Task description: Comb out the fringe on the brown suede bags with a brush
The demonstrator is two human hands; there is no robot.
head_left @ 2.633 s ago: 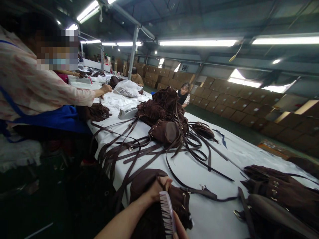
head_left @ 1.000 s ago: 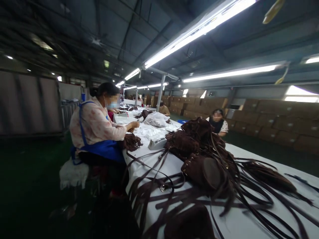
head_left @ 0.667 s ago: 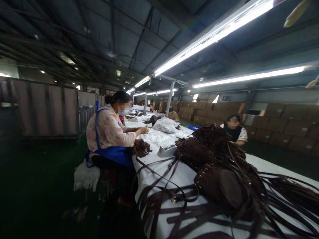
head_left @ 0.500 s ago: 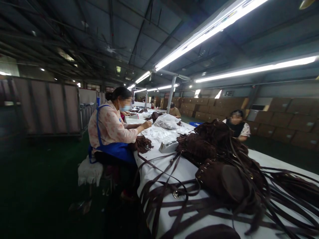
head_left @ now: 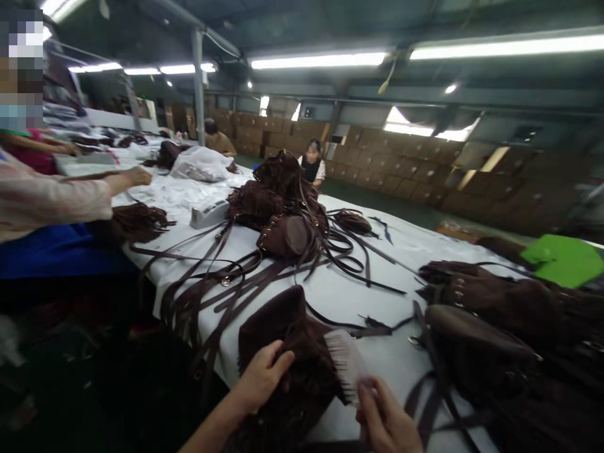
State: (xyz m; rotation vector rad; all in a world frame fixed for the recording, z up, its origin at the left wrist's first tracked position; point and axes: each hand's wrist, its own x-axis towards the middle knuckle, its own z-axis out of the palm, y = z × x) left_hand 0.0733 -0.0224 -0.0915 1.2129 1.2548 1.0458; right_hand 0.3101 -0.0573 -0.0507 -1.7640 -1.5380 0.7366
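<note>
A brown suede fringed bag [head_left: 287, 340] lies at the near edge of the white table [head_left: 340, 296]. My left hand [head_left: 262, 376] presses down on its left side with the fingers curled over the suede. My right hand [head_left: 387, 418] grips the handle of a pale bristle brush [head_left: 345, 363], whose bristles rest against the bag's fringe. Long brown straps trail from the bag over the table edge.
A heap of brown fringed bags and straps [head_left: 287, 214] fills the table's middle; more bags [head_left: 495, 314] lie at right beside a green sheet [head_left: 561, 258]. A grey device [head_left: 207, 212] sits further back. A person's sleeve and hand [head_left: 70, 195] reach in from the left. Another person [head_left: 312, 162] sits behind; cardboard boxes line the wall.
The view has dropped from the hall and ceiling back down to the table. Both my hands, the brush and the near bag are in sight again.
</note>
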